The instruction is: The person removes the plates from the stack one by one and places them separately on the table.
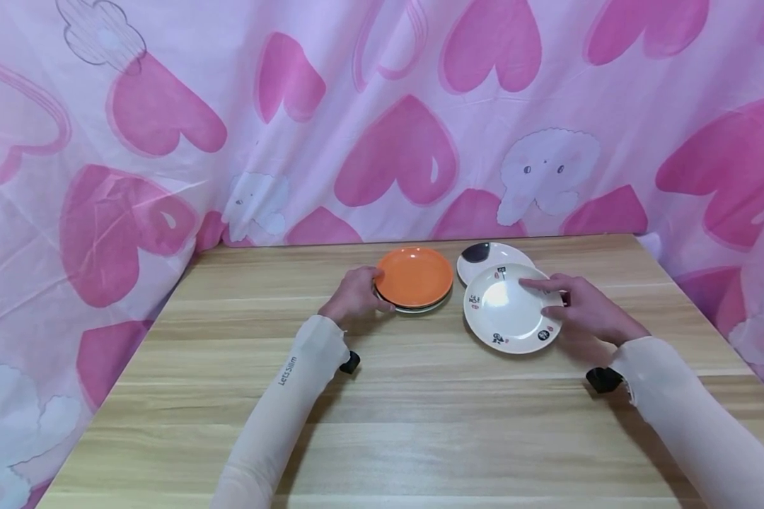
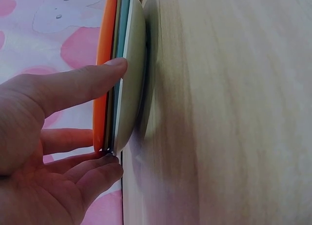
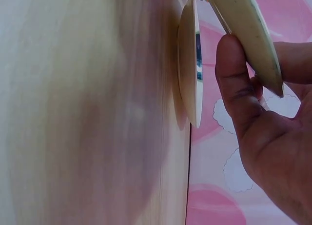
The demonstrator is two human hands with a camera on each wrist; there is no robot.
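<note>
On the left, a stack of several plates has an orange plate (image 1: 415,277) on top. Teal and pale rims show beneath it in the left wrist view, above the cream bottom plate (image 2: 134,83). My left hand (image 1: 359,295) grips the stack's left edge, thumb across the rims and fingers around the side. My right hand (image 1: 586,309) pinches the right edge of a white plate (image 1: 516,318) with small black and red prints. That plate is raised and tilted in the right wrist view. Behind it, partly covered, lies a white plate with a black patch (image 1: 477,252).
All this takes place near the back edge of a wood-grain table (image 1: 420,424). A pink curtain (image 1: 331,155) with hearts and white cartoon animals hangs right behind. Black straps (image 1: 605,379) show at the wrists.
</note>
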